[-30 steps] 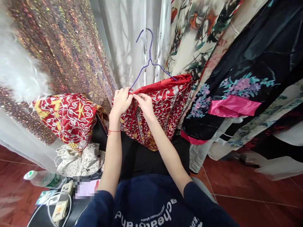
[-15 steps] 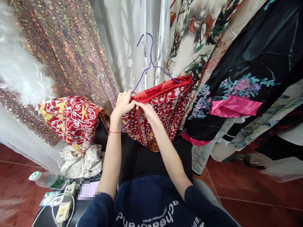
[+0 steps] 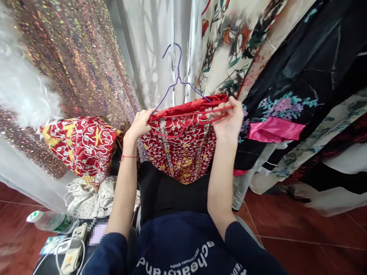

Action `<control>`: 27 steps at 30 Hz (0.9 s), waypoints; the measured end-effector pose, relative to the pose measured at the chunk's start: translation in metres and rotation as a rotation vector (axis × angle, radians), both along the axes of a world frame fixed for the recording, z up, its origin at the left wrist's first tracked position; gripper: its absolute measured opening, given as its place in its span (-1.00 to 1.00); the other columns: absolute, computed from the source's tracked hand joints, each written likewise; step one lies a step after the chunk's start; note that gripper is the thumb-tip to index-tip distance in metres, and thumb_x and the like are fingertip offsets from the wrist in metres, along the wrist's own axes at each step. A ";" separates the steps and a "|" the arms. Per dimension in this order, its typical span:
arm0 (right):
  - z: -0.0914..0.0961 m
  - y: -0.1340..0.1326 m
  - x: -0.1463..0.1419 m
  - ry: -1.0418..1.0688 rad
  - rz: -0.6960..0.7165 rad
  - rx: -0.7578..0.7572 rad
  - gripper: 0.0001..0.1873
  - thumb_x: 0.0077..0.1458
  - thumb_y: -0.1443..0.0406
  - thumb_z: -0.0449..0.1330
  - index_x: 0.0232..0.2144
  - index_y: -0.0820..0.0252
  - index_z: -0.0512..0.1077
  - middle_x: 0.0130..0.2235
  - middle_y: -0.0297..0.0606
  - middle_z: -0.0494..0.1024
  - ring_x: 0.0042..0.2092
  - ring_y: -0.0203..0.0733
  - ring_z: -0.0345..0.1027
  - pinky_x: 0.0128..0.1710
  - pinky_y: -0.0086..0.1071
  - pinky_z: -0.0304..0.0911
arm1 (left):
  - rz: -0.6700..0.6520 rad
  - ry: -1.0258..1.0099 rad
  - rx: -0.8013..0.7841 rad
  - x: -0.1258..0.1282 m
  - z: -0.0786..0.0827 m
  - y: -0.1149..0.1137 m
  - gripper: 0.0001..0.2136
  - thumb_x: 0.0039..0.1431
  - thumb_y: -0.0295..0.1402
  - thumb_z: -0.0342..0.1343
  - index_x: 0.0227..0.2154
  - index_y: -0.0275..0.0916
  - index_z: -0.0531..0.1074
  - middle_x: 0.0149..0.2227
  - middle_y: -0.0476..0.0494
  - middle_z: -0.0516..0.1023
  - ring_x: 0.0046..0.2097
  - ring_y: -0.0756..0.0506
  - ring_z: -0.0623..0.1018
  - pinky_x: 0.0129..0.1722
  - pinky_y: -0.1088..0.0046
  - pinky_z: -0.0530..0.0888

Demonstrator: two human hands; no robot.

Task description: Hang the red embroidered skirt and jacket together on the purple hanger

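A red garment with silver and gold embroidery lies spread before me, its top edge slanting up to the right. The purple wire hanger stands upright at that edge, both arms reaching down to the red band. My left hand is closed on the garment's left top corner, beside the hanger's left end. At the right top corner my right hand has its fingers curled around a thin red cord. The cord runs in loops across the front toward my left hand. Fingers partly hide the right corner.
Left is another red embroidered piece, above a dotted white cloth. A plastic bottle and a power strip with a white cable lie below. Sequined fabric hangs behind. Black floral clothing hangs at the right.
My right hand has moved from beside my left hand to the garment's right corner, drawing the red cord across. The cord hung down before. The left hand still grips the left corner.
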State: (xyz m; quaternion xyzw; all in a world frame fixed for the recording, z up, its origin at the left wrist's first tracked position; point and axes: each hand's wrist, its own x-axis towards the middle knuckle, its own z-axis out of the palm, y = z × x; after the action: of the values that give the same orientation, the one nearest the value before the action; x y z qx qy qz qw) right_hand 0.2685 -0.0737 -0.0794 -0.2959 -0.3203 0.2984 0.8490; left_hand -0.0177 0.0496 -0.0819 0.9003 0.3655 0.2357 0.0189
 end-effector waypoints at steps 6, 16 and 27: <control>-0.007 -0.002 -0.008 -0.311 -0.265 -0.151 -0.61 0.26 0.17 -0.02 -0.61 0.11 0.13 -0.56 -0.38 0.26 -0.51 -0.39 0.16 -0.42 -0.43 0.16 | 0.078 -0.023 0.036 0.013 0.003 -0.016 -0.57 0.08 -0.35 0.06 0.06 -0.21 0.37 -0.16 -0.21 0.52 -0.01 -0.27 0.45 0.18 0.07 0.30; -0.045 0.051 -0.132 -0.936 -0.027 -0.470 -0.92 0.18 0.29 0.15 -0.36 0.16 0.38 -0.32 -0.25 0.58 -0.23 -0.15 0.48 -0.11 -0.31 0.31 | 0.392 -0.175 0.240 0.048 -0.014 -0.030 -0.69 0.36 -0.09 -0.11 -0.22 -0.20 0.40 -0.24 -0.22 0.55 -0.08 -0.22 0.50 0.06 0.18 0.31; -0.030 0.040 -0.152 -1.219 -0.252 -0.692 -0.67 0.40 0.23 -0.13 -0.04 0.31 0.33 -0.15 0.10 0.60 -0.11 0.05 0.51 -0.08 -0.21 0.31 | 0.437 -0.287 0.186 0.053 -0.017 -0.029 -0.67 0.38 -0.10 -0.12 -0.21 -0.17 0.46 -0.23 -0.21 0.58 -0.09 -0.21 0.50 0.08 0.18 0.30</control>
State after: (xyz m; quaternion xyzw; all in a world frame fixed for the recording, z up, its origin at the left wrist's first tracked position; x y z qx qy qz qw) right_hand 0.1161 -0.0338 -0.1097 -0.6976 -0.5884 0.0640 0.4039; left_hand 0.0354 0.0201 -0.0985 0.7552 0.5217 0.3919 -0.0634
